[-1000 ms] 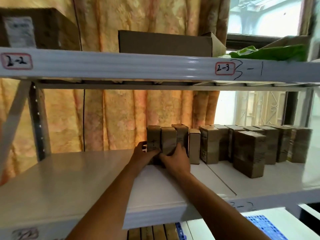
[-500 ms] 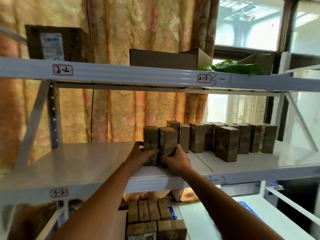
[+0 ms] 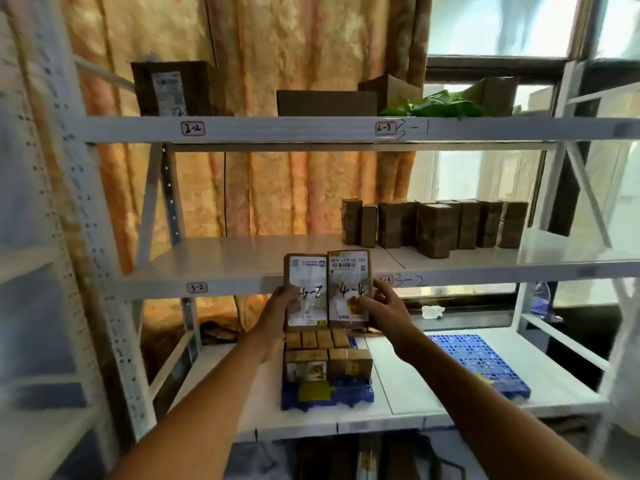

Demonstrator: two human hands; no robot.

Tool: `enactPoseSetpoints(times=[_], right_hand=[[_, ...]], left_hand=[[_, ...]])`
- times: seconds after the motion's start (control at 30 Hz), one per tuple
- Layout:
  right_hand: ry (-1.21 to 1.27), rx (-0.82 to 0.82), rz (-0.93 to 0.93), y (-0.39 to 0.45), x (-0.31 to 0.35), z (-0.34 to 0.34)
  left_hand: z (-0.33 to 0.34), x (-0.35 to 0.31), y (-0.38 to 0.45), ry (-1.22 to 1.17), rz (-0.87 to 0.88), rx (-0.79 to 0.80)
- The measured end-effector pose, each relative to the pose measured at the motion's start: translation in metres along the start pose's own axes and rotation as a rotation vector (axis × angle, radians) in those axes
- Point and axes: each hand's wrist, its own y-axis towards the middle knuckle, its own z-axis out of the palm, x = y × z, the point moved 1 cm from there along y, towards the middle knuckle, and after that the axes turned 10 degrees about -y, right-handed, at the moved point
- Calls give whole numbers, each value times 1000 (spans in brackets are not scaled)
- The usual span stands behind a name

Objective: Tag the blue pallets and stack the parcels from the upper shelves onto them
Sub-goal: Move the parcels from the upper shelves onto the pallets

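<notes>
Out in front of the middle shelf's edge (image 3: 242, 284), two parcels (image 3: 327, 289) are held side by side in the air, labels facing the camera, above the stacked parcels (image 3: 327, 358) on the near blue pallet (image 3: 325, 398). To its right a second blue pallet (image 3: 478, 362) lies well apart on the lower shelf. More parcels (image 3: 433, 225) stand in a row at the right of the middle shelf. Both arms reach forward: the left hand (image 3: 282, 299) grips the left parcel's side, the right hand (image 3: 379, 304) grips the right one
</notes>
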Motion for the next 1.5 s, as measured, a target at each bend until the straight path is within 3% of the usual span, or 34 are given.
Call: enactPoseSetpoints(times=[0.27, 0.53, 0.73, 1.17, 1.5], right_hand=[[-108, 71, 201, -56, -51, 28], [-366, 267, 473, -69, -116, 56], [-296, 193, 599, -57, -171, 67], [-190, 24, 529, 133, -244, 35], [-406, 3, 452, 253, -268, 51]], left_hand=[[-47, 61, -57, -76, -165, -114], [-107, 120, -65, -91, -443, -248], [-131, 153, -34, -10, -411, -327], [-136, 201, 132, 251, -283, -567], [-140, 209, 239, 385, -247, -692]])
